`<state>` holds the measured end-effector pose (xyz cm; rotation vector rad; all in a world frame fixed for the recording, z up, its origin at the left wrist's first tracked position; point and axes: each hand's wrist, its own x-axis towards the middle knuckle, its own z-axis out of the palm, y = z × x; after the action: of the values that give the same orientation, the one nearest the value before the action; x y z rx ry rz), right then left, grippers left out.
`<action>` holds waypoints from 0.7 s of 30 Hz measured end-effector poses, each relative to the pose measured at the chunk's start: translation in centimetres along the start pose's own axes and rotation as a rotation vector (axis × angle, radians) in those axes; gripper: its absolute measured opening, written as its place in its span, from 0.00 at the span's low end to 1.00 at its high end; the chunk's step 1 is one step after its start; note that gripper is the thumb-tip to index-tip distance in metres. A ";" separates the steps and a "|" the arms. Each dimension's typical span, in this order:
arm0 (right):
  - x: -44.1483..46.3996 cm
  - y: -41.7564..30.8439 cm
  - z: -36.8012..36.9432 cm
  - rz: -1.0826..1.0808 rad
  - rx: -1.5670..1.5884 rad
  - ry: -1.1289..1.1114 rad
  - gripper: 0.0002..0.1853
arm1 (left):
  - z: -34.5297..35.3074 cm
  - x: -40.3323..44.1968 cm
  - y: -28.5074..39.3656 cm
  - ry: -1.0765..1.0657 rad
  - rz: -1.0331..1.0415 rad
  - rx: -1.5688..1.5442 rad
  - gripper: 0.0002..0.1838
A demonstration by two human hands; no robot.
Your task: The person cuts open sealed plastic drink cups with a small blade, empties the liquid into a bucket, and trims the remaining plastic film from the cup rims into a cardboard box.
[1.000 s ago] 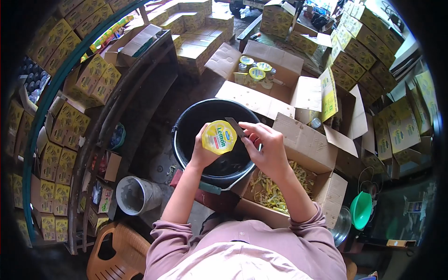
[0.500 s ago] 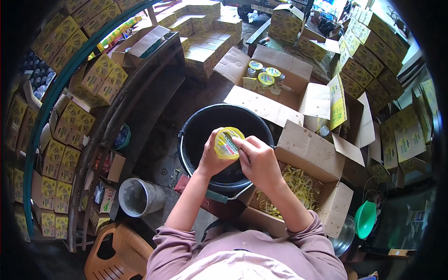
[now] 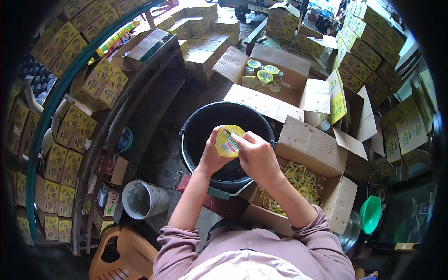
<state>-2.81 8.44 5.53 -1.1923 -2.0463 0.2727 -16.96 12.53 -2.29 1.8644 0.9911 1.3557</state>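
Over the black bucket (image 3: pixel 193 116), my left hand (image 3: pixel 212 154) is wrapped round a cup with a yellow "Lemon" lid (image 3: pixel 227 142). The lid faces up towards the camera. My right hand (image 3: pixel 254 156) is closed, its fingertips at the lid's upper right part. A small dark piece of the blade shows at the lid near those fingertips; the rest is hidden by my hand. To the right of the bucket, a cardboard box (image 3: pixel 310 144) holds yellow-green strips (image 3: pixel 298 184).
An open carton (image 3: pixel 289 67) with several lidded cups (image 3: pixel 265 76) stands beyond the bucket. A grey pail (image 3: pixel 144 199) and brown chair (image 3: pixel 123 252) are at left. A green basin (image 3: pixel 371 214) lies at right. Stacked cartons (image 3: pixel 65 126) line the left shelves.
The blade, earlier beside the lid's upper right edge, has come over the lid with my right hand. The cup has tilted and turned slightly in my left hand. The whole view has shifted.
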 end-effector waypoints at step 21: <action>-1.1 0.2 -0.7 0.039 -0.060 -0.172 0.18 | -0.2 -0.1 -0.7 0.019 -0.062 -0.011 0.37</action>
<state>-1.92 7.51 5.35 -1.2850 -2.1939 0.3453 -17.28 12.85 -2.83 1.8010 1.0403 1.3427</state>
